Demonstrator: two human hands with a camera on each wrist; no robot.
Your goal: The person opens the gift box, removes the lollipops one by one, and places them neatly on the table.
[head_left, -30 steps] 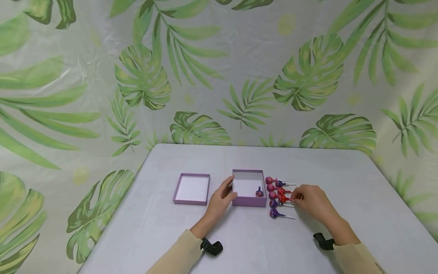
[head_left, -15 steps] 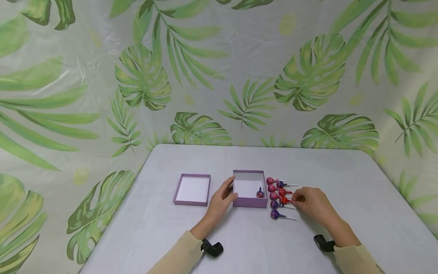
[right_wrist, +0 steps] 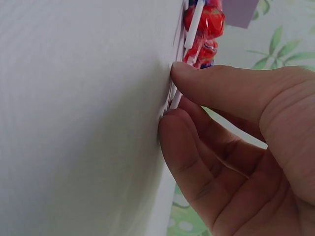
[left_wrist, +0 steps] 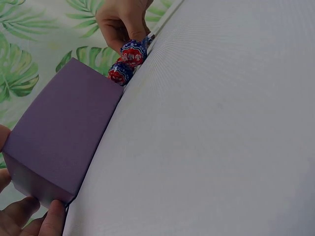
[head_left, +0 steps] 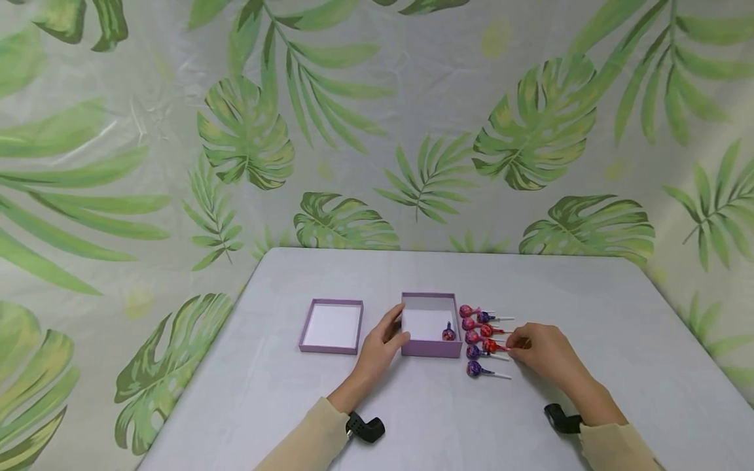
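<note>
An open purple box [head_left: 431, 348] stands mid-table with one lollipop [head_left: 448, 332] inside, near its right wall. My left hand [head_left: 377, 347] rests against the box's left side, thumb at the front corner; in the left wrist view its fingertips touch the purple wall [left_wrist: 69, 128]. To the right of the box several lollipops lie in a loose column, sticks pointing right. My right hand [head_left: 544, 350] pinches the stick end of a red lollipop [head_left: 491, 346] there. The right wrist view shows thumb and forefinger at the tabletop around a white stick, red wrappers [right_wrist: 204, 22] just beyond.
A shallow purple-rimmed lid [head_left: 332, 348] lies inside-up left of the box. A blue-purple lollipop [head_left: 474, 369] lies nearest the front of the column, pink ones [head_left: 466, 311] at the back. Behind the white table [head_left: 412, 412] hangs a leaf-patterned sheet [head_left: 436, 98].
My right hand has shifted slightly right and toward me, and the red lollipop at its fingertips has moved a little with it. My left hand stays at the box.
</note>
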